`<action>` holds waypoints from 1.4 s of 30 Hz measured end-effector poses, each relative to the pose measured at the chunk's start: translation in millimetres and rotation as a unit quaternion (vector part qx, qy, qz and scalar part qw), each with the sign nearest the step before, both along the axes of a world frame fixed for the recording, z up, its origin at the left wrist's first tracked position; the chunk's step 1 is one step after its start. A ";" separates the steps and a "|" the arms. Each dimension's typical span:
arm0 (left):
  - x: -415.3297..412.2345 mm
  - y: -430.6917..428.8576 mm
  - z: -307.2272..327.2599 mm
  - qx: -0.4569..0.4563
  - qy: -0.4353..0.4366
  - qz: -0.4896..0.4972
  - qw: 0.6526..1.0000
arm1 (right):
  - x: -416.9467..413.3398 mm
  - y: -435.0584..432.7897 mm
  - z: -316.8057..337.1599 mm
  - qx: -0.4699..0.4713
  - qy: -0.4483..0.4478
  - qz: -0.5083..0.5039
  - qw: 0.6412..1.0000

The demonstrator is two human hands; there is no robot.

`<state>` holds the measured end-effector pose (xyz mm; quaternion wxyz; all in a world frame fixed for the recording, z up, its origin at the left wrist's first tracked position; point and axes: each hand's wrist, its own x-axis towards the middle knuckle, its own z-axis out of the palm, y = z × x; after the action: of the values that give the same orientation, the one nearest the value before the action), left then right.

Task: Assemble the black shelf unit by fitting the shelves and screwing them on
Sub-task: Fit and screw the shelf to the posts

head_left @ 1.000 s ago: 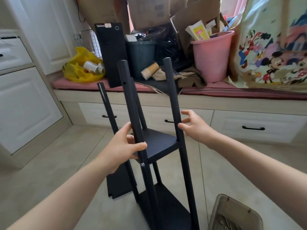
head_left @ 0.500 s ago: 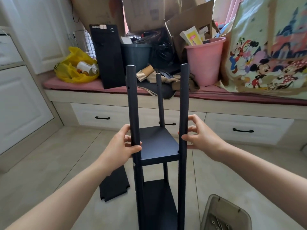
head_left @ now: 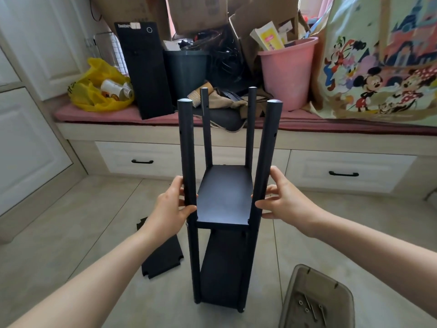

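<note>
Shelf unit [head_left: 223,197] upright; left hand [head_left: 171,209] and right hand [head_left: 287,202] fingers grip front posts [head_left: 186,150]. Unbraced tops may splay, tipping it.

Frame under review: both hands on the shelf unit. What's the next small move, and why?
Probably free the left hand and pick up the loose shelf panel from the floor: the shelf unit stands upright with two shelves fitted, its poles' upper holes empty, while the right hand holds it.

Four posts [head_left: 186,150] fence open room above the upper shelf [head_left: 224,197]; tray [head_left: 316,299] and loose panel [head_left: 163,259] crowd the floor [head_left: 94,221].
</note>
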<state>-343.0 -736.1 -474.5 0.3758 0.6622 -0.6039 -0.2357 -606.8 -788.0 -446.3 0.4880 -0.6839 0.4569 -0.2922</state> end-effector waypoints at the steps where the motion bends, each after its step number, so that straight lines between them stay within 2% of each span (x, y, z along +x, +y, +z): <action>1: 0.0 0.7 -1.6 -0.002 0.000 0.003 1.000 | -0.1 0.5 -0.8 -0.001 0.001 0.002 1.000; 9: -0.1 10.1 -9.7 -0.007 -0.028 0.035 0.999 | -0.1 8.2 -2.0 -0.021 0.023 0.035 0.999; 16: 2.1 23.7 -19.9 0.001 -0.086 0.081 0.993 | 3.7 18.2 -2.0 -0.042 0.046 0.062 0.996; 28: -13.5 35.1 -29.0 0.039 -0.149 0.092 0.984 | -5.0 20.5 -9.0 -0.058 0.072 0.063 0.994; 32: -13.3 35.8 -28.9 0.144 -0.144 0.110 0.973 | -6.9 19.5 -12.8 -0.044 0.069 0.060 0.995; 34: -20.0 40.0 -31.3 0.199 -0.126 0.070 0.969 | -7.9 19.3 -14.3 -0.034 0.066 0.059 0.996; 35: -25.9 41.4 -33.1 0.190 -0.145 0.031 0.971 | -8.0 19.2 -14.8 -0.034 0.066 0.058 0.996; 38: -50.1 41.2 -42.5 0.080 -0.215 -0.101 0.968 | -8.5 18.8 -15.2 -0.045 0.074 0.057 0.995; 40: -61.1 33.4 -53.3 -0.002 -0.264 -0.151 0.953 | -8.3 19.7 -15.2 -0.056 0.075 0.056 0.994; 42: -68.5 22.4 -65.1 -0.037 -0.306 -0.173 0.936 | -8.1 21.6 -14.1 -0.069 0.079 0.052 0.993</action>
<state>-411.6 -713.8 -539.6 0.1505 0.5737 -0.8029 -0.0604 -614.9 -766.4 -460.4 0.4160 -0.7600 0.4367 -0.2423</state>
